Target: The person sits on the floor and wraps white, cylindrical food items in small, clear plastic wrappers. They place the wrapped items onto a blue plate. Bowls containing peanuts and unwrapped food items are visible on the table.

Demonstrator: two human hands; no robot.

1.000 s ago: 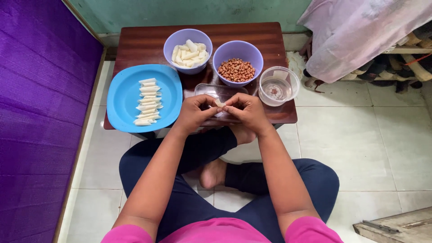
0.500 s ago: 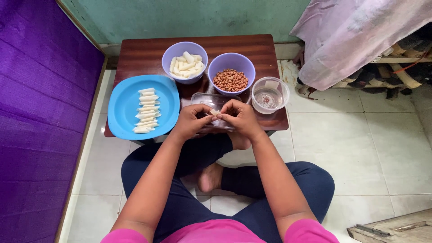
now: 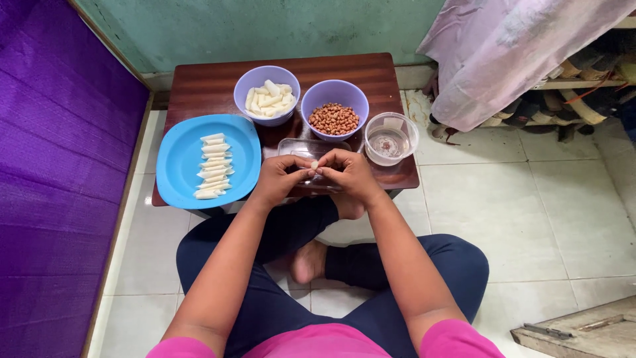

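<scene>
Left hand [image 3: 281, 178] and right hand [image 3: 348, 174]: fingers jointly pinched shut on small white dough piece [image 3: 315, 164], above clear plastic container [image 3: 298, 147] on dark wooden tabletop [image 3: 212, 79].

No labels, signs or screens show. The nearest to packaging are two clear plastic containers on the wooden table [image 3: 199, 79]: a round tub [image 3: 391, 138] at its right edge and a shallow rectangular one [image 3: 299, 147] just beyond the hands.

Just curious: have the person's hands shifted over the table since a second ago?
No. Both hands stay together over the clear container, in front of the peanut bowl.
</scene>
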